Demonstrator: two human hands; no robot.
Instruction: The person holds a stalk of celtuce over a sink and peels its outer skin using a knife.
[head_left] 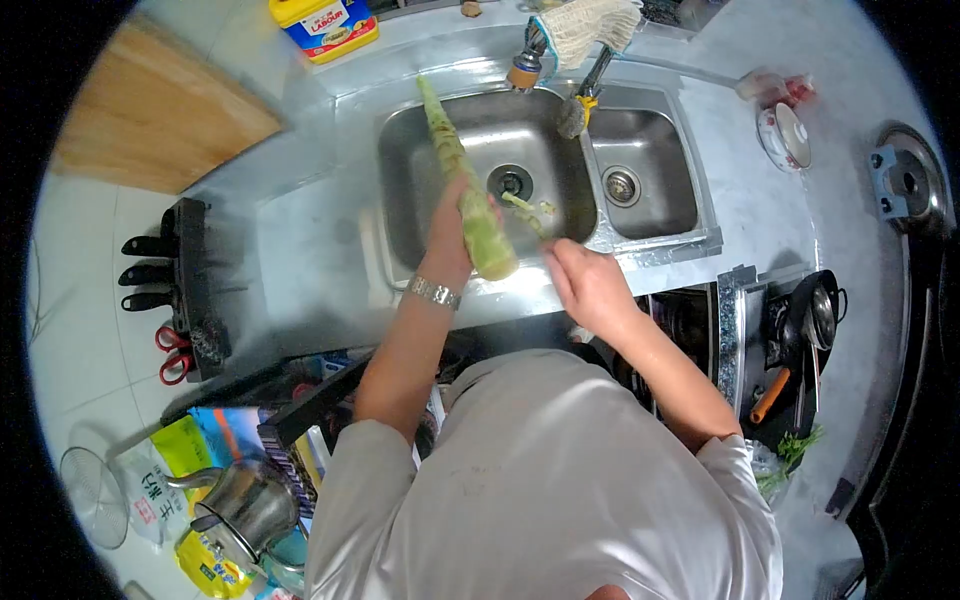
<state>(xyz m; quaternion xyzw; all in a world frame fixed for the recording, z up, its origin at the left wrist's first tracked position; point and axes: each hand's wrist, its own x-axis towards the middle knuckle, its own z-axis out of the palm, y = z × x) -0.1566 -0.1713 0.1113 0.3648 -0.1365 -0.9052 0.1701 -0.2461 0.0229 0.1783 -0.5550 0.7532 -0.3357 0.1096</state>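
My left hand (452, 222) is closed around a long pale-green celtuce stem (488, 240), its thick end toward me and its thin tip reaching over the sink's back left rim. To the right of the thick end, my right hand (590, 285) is closed in a pinch. From its fingertips a slim, pale-green, blurred strip (527, 216) reaches toward the drain; whether it is peel or a tool I cannot tell. Both hands are at the front of the large left sink basin (410, 170), and small pale scraps lie near its drain.
The smaller sink basin (650, 150) is at right, with a faucet (525, 68) and cloth (590, 28) behind. A knife rack (190, 270) with knives and red scissors stands left. A yellow jug (325, 30) is at the back; a bowl (785, 137) sits right.
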